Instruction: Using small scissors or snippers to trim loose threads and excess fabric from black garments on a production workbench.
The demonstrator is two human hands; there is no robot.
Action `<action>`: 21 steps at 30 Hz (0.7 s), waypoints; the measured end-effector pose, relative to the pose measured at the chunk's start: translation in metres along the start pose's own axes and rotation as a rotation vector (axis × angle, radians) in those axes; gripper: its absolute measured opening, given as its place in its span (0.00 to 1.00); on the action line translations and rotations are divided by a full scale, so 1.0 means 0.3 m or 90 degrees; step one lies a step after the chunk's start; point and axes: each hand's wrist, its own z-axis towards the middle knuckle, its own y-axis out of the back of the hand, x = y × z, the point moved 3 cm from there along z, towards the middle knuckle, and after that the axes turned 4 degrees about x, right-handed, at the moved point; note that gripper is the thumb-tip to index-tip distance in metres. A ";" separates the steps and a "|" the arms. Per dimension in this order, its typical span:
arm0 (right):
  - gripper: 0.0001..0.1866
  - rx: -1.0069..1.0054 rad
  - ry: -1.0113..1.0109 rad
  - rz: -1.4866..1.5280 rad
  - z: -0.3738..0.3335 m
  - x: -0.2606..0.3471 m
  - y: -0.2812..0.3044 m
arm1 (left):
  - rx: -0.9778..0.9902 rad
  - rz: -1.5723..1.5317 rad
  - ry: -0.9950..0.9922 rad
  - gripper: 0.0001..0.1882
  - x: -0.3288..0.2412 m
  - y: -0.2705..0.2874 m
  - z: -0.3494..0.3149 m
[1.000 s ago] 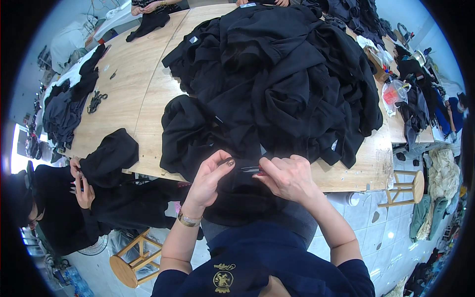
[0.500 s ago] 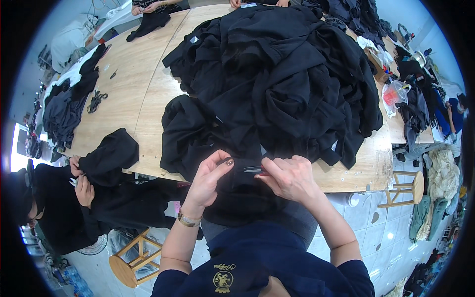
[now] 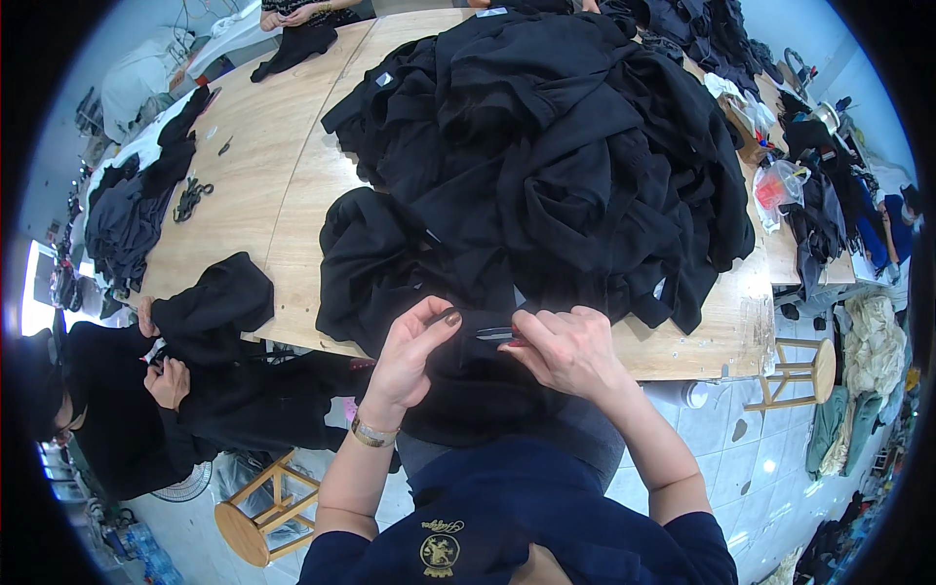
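Close to the table's front edge, my left hand pinches the edge of a black garment between thumb and fingers. The cloth hangs from there over my lap. My right hand is closed around a pair of small thread snips. Their metal blades point left, across the held cloth toward my left fingertips. Whether the blades touch the fabric I cannot tell, as dark lies on dark. Just beyond both hands rises a large heap of black garments, with a few small white labels showing.
On the wooden table lie black-handled scissors at the left. A co-worker at the left handles black cloth; another works at the far edge. Wooden stools stand on the floor left and right. A plastic bag lies at the right.
My right hand and the snips have shifted very slightly left; my left hand stays nearly still. The left co-worker's hands have moved a little on their cloth.
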 end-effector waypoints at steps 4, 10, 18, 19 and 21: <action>0.13 0.006 -0.002 0.003 0.002 0.001 -0.006 | 0.002 0.007 0.008 0.03 -0.001 -0.012 0.000; 0.13 0.003 -0.002 0.001 0.008 0.008 -0.006 | 0.003 0.014 0.017 0.04 0.007 -0.007 0.001; 0.13 0.008 0.001 -0.013 0.000 0.000 -0.006 | 0.000 0.020 0.008 0.03 0.004 -0.010 0.001; 0.13 0.005 0.001 -0.013 0.000 -0.001 -0.005 | 0.000 0.020 0.008 0.03 0.003 -0.011 0.001; 0.13 0.002 0.001 -0.013 -0.002 -0.002 -0.004 | -0.004 0.020 0.007 0.03 -0.001 -0.014 0.000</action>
